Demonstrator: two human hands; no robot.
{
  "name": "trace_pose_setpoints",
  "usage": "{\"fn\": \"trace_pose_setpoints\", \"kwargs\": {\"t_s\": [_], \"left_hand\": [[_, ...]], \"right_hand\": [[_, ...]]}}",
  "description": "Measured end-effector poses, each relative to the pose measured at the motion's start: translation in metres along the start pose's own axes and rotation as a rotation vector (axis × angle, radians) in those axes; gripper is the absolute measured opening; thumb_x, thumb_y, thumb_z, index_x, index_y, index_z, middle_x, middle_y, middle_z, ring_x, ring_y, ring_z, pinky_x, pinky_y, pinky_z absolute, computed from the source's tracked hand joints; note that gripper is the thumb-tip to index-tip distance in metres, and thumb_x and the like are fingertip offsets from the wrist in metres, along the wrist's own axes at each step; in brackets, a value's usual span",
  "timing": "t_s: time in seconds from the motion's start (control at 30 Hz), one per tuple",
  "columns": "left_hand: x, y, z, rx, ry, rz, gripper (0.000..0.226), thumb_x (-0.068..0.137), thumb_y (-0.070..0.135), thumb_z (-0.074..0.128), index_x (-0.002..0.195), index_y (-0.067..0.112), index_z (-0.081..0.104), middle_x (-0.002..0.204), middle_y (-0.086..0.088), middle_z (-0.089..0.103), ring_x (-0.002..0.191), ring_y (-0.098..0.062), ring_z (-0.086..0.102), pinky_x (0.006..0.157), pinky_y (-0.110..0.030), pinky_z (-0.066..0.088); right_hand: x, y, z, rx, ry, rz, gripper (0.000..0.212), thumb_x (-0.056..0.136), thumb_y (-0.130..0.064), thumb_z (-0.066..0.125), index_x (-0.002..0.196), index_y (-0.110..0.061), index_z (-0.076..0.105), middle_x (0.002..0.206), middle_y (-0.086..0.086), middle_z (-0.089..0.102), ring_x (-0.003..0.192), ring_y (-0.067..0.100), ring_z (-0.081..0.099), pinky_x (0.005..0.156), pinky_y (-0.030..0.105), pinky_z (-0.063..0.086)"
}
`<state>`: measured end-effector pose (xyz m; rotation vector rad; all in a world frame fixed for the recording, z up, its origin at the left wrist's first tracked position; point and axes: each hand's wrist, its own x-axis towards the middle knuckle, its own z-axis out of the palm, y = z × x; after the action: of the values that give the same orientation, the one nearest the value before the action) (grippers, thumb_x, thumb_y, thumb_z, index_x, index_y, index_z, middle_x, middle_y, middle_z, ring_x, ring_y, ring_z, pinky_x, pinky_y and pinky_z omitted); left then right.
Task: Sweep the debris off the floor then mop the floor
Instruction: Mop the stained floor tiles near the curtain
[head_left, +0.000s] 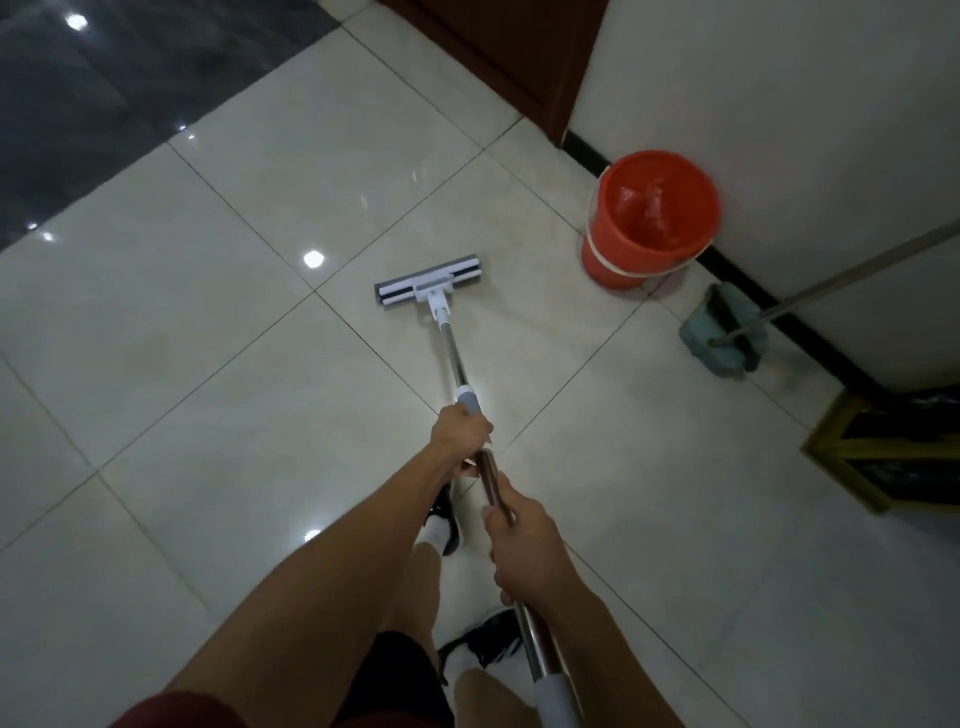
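Both fists closed round mop pole: left hand ahead, right hand behind. I see glossy cream tile floor, white wall, red bucket against it, teal dustpan beside; mop head flat on tile.

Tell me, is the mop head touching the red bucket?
Apart. The head view shows bare tile between the mop head and the bucket.

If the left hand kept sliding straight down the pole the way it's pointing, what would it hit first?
Probably the grey collar just ahead of the left hand on the mop handle. Beyond it the bare metal shaft runs clear down to the flat mop head on the tiled floor.
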<state>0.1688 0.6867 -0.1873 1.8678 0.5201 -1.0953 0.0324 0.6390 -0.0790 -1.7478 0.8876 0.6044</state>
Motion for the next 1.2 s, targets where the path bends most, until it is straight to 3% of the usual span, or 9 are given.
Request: {"fn": "trace_pose_setpoints", "kwargs": {"t_s": [0.1, 0.23, 0.37, 0.57, 0.7, 0.83, 0.93, 1.1, 1.2], "left_hand": [[-0.022, -0.013, 0.018, 0.037, -0.038, 0.017, 0.012, 0.095, 0.010, 0.058, 0.083, 0.011, 0.057, 0.082, -0.013, 0.063, 0.067, -0.025, 0.064, 0.045, -0.031, 0.051], [-0.029, -0.019, 0.035, 0.098, -0.082, 0.060, 0.012, 0.095, 0.012, 0.060, 0.084, 0.011, 0.057, 0.078, -0.012, 0.063, 0.065, -0.025, 0.063, 0.048, -0.033, 0.051], [-0.016, -0.012, 0.042, 0.134, -0.083, 0.087, 0.011, 0.095, 0.016, 0.063, 0.094, 0.005, 0.060, 0.078, -0.012, 0.064, 0.065, -0.025, 0.065, 0.052, -0.034, 0.055], [0.022, 0.027, 0.038, 0.167, -0.093, 0.100, 0.015, 0.096, 0.016, 0.063, 0.103, 0.004, 0.058, 0.083, -0.014, 0.064, 0.064, -0.025, 0.066, 0.052, -0.036, 0.057], [0.060, 0.074, 0.029, 0.159, -0.106, 0.094, 0.020, 0.098, 0.018, 0.062, 0.112, 0.009, 0.052, 0.087, -0.011, 0.062, 0.066, -0.023, 0.064, 0.045, -0.032, 0.052], [0.108, 0.138, 0.015, 0.139, -0.129, 0.087, 0.033, 0.099, 0.019, 0.061, 0.129, 0.009, 0.052, 0.094, -0.012, 0.064, 0.070, -0.022, 0.064, 0.043, -0.030, 0.051], [0.140, 0.184, 0.004, 0.110, -0.128, 0.084, 0.044, 0.099, 0.022, 0.062, 0.139, 0.012, 0.049, 0.102, -0.015, 0.066, 0.076, -0.025, 0.066, 0.051, -0.035, 0.055], [0.172, 0.246, -0.013, 0.068, -0.152, 0.109, 0.026, 0.098, 0.019, 0.061, 0.121, 0.006, 0.060, 0.100, -0.016, 0.066, 0.077, -0.027, 0.066, 0.051, -0.033, 0.055], [0.182, 0.278, -0.018, 0.056, -0.153, 0.126, 0.018, 0.094, 0.007, 0.056, 0.110, -0.001, 0.062, 0.091, -0.015, 0.062, 0.072, -0.026, 0.064, 0.051, -0.032, 0.055]], "right_hand": [[-0.031, 0.020, -0.006, 0.013, 0.018, -0.052, 0.031, 0.102, -0.023, 0.043, 0.131, -0.025, 0.056, 0.069, -0.009, 0.055, 0.054, 0.007, 0.053, 0.050, 0.020, 0.044], [-0.039, 0.036, -0.009, 0.114, 0.056, -0.017, 0.032, 0.102, -0.024, 0.042, 0.130, -0.027, 0.057, 0.067, -0.008, 0.056, 0.051, 0.010, 0.054, 0.045, 0.023, 0.045], [-0.020, 0.034, -0.003, 0.274, 0.088, 0.084, 0.038, 0.105, -0.021, 0.042, 0.131, -0.046, 0.050, 0.067, -0.005, 0.050, 0.050, 0.010, 0.051, 0.046, 0.024, 0.047], [0.024, 0.011, -0.009, 0.281, 0.171, 0.070, 0.025, 0.104, -0.026, 0.046, 0.124, -0.027, 0.061, 0.066, -0.008, 0.050, 0.053, 0.007, 0.052, 0.051, 0.025, 0.052], [0.072, -0.028, -0.024, 0.219, 0.201, 0.012, 0.024, 0.103, -0.024, 0.044, 0.109, -0.019, 0.067, 0.060, -0.001, 0.052, 0.053, 0.015, 0.054, 0.064, 0.043, 0.058], [0.132, -0.080, -0.043, 0.233, 0.219, 0.040, 0.022, 0.103, -0.024, 0.045, 0.099, -0.014, 0.064, 0.061, 0.000, 0.053, 0.049, 0.014, 0.054, 0.059, 0.037, 0.056], [0.168, -0.122, -0.059, 0.299, 0.200, 0.041, 0.018, 0.104, -0.024, 0.045, 0.108, -0.023, 0.063, 0.064, 0.005, 0.055, 0.048, 0.014, 0.054, 0.052, 0.033, 0.054], [0.213, -0.182, -0.086, 0.495, 0.153, 0.157, 0.033, 0.104, -0.025, 0.046, 0.133, -0.035, 0.056, 0.066, 0.012, 0.054, 0.046, 0.018, 0.051, 0.042, 0.026, 0.047], [0.235, -0.210, -0.101, 0.516, 0.143, 0.171, 0.030, 0.103, -0.025, 0.045, 0.128, -0.031, 0.061, 0.062, 0.011, 0.052, 0.043, 0.019, 0.048, 0.042, 0.027, 0.046]]}}
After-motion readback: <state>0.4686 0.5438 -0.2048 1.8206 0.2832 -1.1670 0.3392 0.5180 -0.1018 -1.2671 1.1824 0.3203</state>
